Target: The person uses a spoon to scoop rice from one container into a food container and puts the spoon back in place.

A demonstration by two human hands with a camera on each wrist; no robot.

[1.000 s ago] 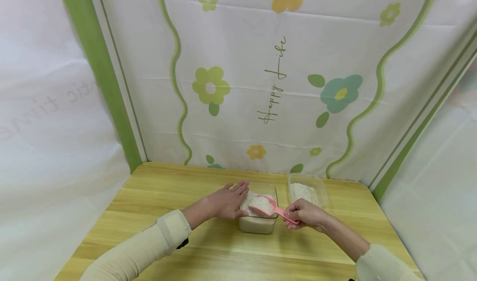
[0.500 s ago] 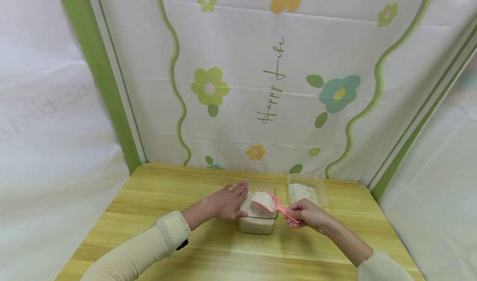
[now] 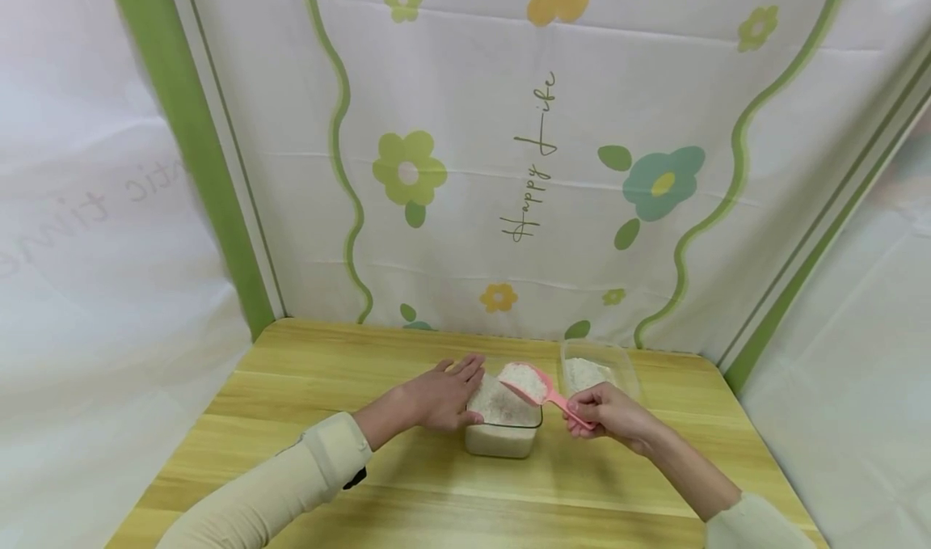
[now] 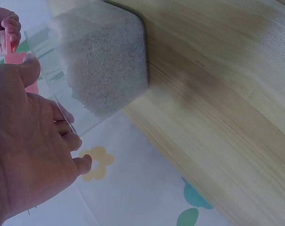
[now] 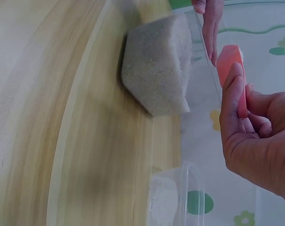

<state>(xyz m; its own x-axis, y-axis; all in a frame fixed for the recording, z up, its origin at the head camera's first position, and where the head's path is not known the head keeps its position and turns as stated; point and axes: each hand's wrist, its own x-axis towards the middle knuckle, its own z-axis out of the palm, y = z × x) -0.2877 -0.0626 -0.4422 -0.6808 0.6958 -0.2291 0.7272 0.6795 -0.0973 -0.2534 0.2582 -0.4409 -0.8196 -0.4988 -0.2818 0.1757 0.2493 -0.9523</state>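
Note:
My right hand (image 3: 611, 415) pinches the handle of a pink scoop (image 3: 547, 389) heaped with white rice (image 3: 522, 379). The scoop is above the right side of a clear rectangular container (image 3: 503, 442) nearly filled with rice (image 3: 500, 407). On that container's left rim rests my left hand (image 3: 444, 395), fingers extended. The left wrist view shows that hand's fingers (image 4: 62, 127) over the rim, beside the rice-filled wall. In the right wrist view, the thumb and fingers of my right hand (image 5: 255, 122) hold the scoop's handle; the scoop's load is mostly hidden there.
To the right and slightly behind stands a clear plastic container (image 3: 624, 363) with a smaller amount of white rice (image 3: 584, 373). Both containers stand on a wooden table (image 3: 364, 371). A white curtain (image 3: 465, 209) with printed flowers hangs behind the table.
My right hand has lifted the loaded scoop out of the rice and moved it slightly up and right. My left hand has stayed on the container's rim.

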